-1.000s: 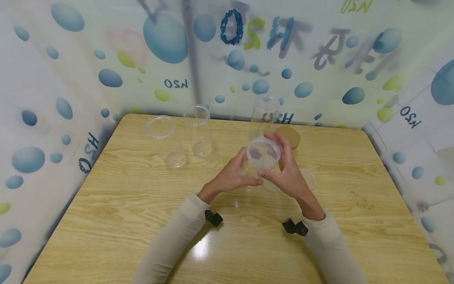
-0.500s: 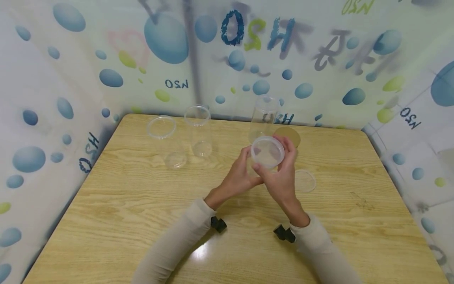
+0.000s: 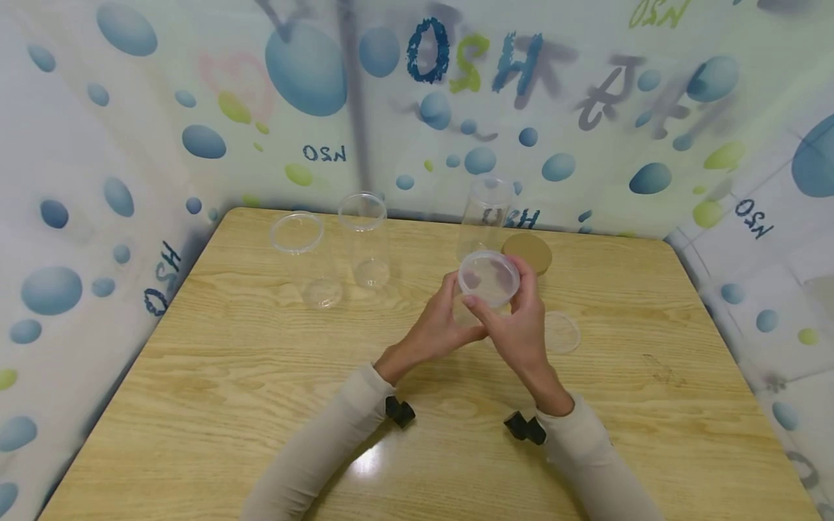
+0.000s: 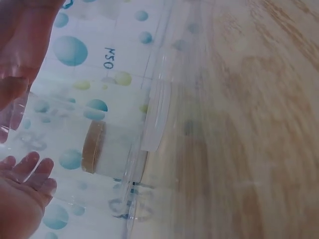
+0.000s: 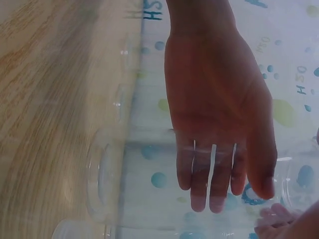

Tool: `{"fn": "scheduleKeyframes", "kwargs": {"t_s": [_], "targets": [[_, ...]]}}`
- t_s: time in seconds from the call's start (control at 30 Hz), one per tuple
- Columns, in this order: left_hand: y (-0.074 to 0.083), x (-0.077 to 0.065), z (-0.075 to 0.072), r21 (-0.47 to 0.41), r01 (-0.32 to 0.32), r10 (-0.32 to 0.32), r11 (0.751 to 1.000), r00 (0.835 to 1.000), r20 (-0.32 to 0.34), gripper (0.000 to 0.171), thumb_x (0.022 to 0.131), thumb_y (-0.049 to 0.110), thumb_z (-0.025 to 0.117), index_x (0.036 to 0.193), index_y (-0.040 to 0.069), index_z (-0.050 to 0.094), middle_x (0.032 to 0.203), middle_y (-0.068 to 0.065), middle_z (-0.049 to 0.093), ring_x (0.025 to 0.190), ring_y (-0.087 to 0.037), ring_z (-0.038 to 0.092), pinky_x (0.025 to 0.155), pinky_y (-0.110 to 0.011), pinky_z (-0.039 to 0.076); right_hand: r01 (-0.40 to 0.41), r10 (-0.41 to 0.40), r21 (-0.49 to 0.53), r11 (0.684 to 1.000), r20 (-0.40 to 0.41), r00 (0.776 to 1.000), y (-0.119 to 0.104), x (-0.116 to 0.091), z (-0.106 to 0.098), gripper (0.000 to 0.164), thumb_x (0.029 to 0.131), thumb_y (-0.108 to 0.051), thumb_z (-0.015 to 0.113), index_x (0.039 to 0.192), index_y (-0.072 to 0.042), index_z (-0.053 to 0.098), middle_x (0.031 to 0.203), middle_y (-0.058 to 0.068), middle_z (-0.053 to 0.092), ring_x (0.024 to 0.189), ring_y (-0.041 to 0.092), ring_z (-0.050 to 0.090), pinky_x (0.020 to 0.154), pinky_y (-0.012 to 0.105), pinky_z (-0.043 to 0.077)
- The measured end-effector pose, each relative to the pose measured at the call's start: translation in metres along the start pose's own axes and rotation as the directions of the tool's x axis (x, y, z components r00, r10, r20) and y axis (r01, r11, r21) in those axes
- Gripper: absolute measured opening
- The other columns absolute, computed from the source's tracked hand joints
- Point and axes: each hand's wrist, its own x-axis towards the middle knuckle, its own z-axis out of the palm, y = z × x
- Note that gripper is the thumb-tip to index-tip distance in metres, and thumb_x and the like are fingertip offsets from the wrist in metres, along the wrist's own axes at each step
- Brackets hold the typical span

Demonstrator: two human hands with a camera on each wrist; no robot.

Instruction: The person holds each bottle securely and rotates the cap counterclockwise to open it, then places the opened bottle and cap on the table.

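Observation:
In the head view, a clear plastic jar (image 3: 464, 311) with a translucent white lid (image 3: 489, 278) is held above the table. My left hand (image 3: 439, 322) curves round the jar's left side, its thumb at the near side. My right hand (image 3: 517, 329) grips the lid, thumb at the near edge and fingers along the right edge. Most of the jar's body is hidden behind the hands. In the left wrist view, a hand (image 4: 25, 194) shows with spread fingers at the lower left. A larger hand (image 5: 214, 94) shows in the right wrist view, beside see-through plastic.
Two open clear jars, a wide one (image 3: 297, 235) and a narrower one (image 3: 362, 213), stand at the back left. A tall clear jar (image 3: 482, 221) and a brown-lidded container (image 3: 528, 253) stand behind my hands. A clear round lid (image 3: 562, 332) lies on the wooden table (image 3: 228, 376).
Both hands have shifted slightly right with the jar. My right hand has moved round the lid, its thumb going left, and less of the jar body shows now.

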Motion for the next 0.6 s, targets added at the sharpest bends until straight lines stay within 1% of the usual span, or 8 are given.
{"fn": "scheduleKeyframes", "kwargs": {"t_s": [0.13, 0.23, 0.33, 0.5, 0.6], "targets": [[-0.001, 0.001, -0.003, -0.001, -0.023, 0.023, 1.000, 0.999, 0.024, 0.088, 0.080, 0.021, 0.084, 0.148, 0.011, 0.030, 0.149, -0.007, 0.044, 0.138, -0.020, 0.042, 0.112, -0.047, 0.036, 0.018, -0.019, 0.032, 0.999, 0.032, 0.999, -0.002, 0.001, -0.002, 0.076, 0.078, 0.011, 0.076, 0.143, 0.006, 0.037, 0.138, 0.018, 0.048, 0.119, 0.023, 0.050, 0.101, 0.027, 0.044], [-0.003, 0.002, -0.005, -0.012, -0.045, 0.046, 0.999, 0.998, 0.043, 0.088, 0.079, 0.020, 0.085, 0.148, 0.012, 0.030, 0.147, -0.006, 0.046, 0.136, -0.018, 0.044, 0.111, -0.045, 0.038, 0.043, -0.047, 0.055, 0.998, 0.056, 0.997, -0.001, 0.002, -0.004, 0.077, 0.076, 0.016, 0.073, 0.143, 0.009, 0.035, 0.138, 0.022, 0.048, 0.119, 0.020, 0.050, 0.100, 0.021, 0.043], [-0.004, 0.002, -0.006, -0.036, -0.044, 0.047, 0.998, 0.997, 0.067, 0.088, 0.079, 0.020, 0.085, 0.147, 0.013, 0.030, 0.146, -0.003, 0.046, 0.135, -0.017, 0.044, 0.112, -0.045, 0.037, 0.060, -0.065, 0.073, 0.996, 0.071, 0.995, 0.000, 0.002, -0.005, 0.079, 0.075, 0.019, 0.072, 0.144, 0.010, 0.034, 0.138, 0.023, 0.048, 0.120, 0.021, 0.050, 0.100, 0.022, 0.043], [-0.004, 0.003, -0.009, -0.075, -0.029, 0.037, 0.997, 0.994, 0.105, 0.089, 0.078, 0.018, 0.085, 0.148, 0.015, 0.030, 0.146, 0.000, 0.045, 0.137, -0.016, 0.042, 0.113, -0.046, 0.035, 0.068, -0.075, 0.086, 0.994, 0.090, 0.993, 0.002, 0.003, -0.007, 0.080, 0.075, 0.019, 0.073, 0.145, 0.008, 0.036, 0.139, 0.022, 0.048, 0.121, 0.030, 0.049, 0.101, 0.030, 0.045], [-0.004, 0.003, -0.012, -0.102, -0.023, 0.036, 0.994, 0.991, 0.127, 0.090, 0.078, 0.016, 0.085, 0.149, 0.017, 0.029, 0.146, 0.001, 0.045, 0.138, -0.016, 0.041, 0.114, -0.047, 0.033, 0.069, -0.080, 0.099, 0.993, 0.110, 0.991, 0.002, 0.004, -0.008, 0.079, 0.075, 0.019, 0.072, 0.144, 0.010, 0.035, 0.138, 0.021, 0.048, 0.120, 0.031, 0.049, 0.100, 0.029, 0.046]]}}
